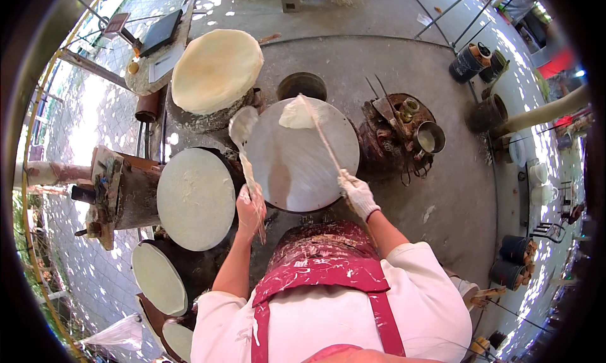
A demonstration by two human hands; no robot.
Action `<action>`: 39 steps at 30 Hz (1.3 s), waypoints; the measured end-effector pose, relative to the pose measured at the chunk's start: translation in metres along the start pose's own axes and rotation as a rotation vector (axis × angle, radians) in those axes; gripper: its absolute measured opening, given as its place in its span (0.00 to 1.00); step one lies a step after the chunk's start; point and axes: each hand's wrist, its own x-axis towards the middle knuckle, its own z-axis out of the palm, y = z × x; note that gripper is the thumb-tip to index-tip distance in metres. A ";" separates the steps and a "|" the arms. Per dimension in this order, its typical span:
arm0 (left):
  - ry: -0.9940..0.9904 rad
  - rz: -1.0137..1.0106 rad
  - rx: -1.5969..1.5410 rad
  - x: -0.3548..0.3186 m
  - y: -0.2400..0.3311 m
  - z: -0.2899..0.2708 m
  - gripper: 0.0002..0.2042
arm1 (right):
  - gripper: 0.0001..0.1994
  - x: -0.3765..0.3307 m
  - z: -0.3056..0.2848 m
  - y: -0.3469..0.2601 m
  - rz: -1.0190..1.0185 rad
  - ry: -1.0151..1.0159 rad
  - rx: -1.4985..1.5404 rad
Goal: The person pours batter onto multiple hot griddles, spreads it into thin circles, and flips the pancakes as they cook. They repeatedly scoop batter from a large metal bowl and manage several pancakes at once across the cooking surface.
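My bare left hand (pixel 251 205) is closed around the batter-smeared handle of a ladle (pixel 243 126). The ladle's bowl hangs over the left edge of a round grey griddle (pixel 322 167) in front of me. In a white knit glove, my right hand (pixel 358 196) grips a long thin stick (pixel 325 136). That stick slants away across the griddle, its far end at a small patch of pale batter (pixel 295 114) near the back edge. A darker wet streak runs down the griddle's left half.
A stack of thin pale flatbreads (pixel 218 69) rises at the back left. Batter-covered round griddles (pixel 196 199) stand along my left. To the right, a stand carries a metal pot (pixel 430 137) and a jar (pixel 410 106). Behind the griddle sits a dark round vessel (pixel 302 85).
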 end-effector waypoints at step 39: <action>0.694 -0.267 -0.095 -0.113 -0.056 0.076 0.07 | 0.17 0.143 -0.060 -0.075 -0.024 -0.680 -0.544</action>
